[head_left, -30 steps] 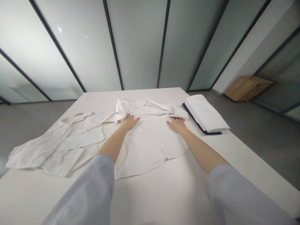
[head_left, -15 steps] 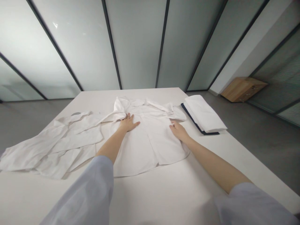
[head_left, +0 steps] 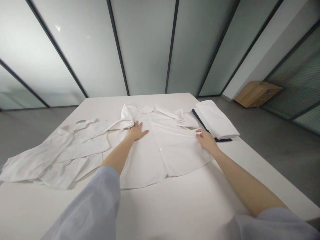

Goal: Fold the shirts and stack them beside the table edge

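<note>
A white button-up shirt (head_left: 150, 156) lies spread on the table in front of me, its collar end away from me and its hem toward me. My left hand (head_left: 136, 131) presses flat on the shirt's left side near the sleeve, fingers spread. At the right side edge, my right hand (head_left: 206, 140) pinches the shirt's fabric between thumb and fingers. One small button shows on the front placket. The right sleeve lies folded across near the shoulder, and the cloth pulls taut toward my right hand.
More white garments (head_left: 60, 153) lie loosely crumpled on the left of the white table (head_left: 160, 213). A folded white cloth (head_left: 216, 120) rests on a dark navy folded piece (head_left: 223, 140) at the right. Beyond stand frosted glass panels and a wooden cabinet (head_left: 258, 94) on the floor.
My right hand has moved to the right, drawing the shirt's right side outward and flattening it; a button now shows. My left hand stays in place.
</note>
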A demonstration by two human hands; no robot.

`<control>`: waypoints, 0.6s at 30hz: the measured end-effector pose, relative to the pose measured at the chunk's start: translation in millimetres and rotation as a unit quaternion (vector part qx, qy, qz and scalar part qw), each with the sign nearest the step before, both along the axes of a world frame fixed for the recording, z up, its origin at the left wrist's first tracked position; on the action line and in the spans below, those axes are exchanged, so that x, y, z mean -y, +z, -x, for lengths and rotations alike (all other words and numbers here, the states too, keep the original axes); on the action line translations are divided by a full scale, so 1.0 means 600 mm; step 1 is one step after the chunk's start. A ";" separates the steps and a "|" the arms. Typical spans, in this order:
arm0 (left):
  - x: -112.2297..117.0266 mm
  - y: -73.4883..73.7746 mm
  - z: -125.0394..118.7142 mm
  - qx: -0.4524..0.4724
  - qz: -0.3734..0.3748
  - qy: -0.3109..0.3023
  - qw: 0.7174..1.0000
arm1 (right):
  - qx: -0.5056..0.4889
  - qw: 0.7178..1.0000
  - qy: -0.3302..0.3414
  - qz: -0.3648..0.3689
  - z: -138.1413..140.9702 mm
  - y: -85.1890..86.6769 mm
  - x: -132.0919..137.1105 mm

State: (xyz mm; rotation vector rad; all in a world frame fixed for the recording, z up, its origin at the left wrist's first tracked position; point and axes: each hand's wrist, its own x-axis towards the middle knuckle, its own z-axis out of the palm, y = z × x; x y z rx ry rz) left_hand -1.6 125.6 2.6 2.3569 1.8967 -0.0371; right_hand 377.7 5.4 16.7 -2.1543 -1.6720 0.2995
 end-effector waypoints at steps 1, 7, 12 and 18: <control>0.000 0.000 0.000 -0.003 -0.001 -0.002 1.000 | 0.039 0.999 0.004 -0.002 -0.005 0.002 0.005; 0.018 -0.005 -0.007 -0.011 -0.018 -0.050 0.999 | 0.127 0.980 0.100 -0.113 0.031 0.029 -0.017; 0.037 -0.010 -0.008 0.009 -0.058 -0.050 0.997 | 0.140 0.946 0.291 -0.041 0.107 0.009 -0.060; 0.043 -0.006 0.043 -0.012 -0.079 0.061 0.995 | 0.219 0.963 0.147 0.050 0.121 -0.037 -0.062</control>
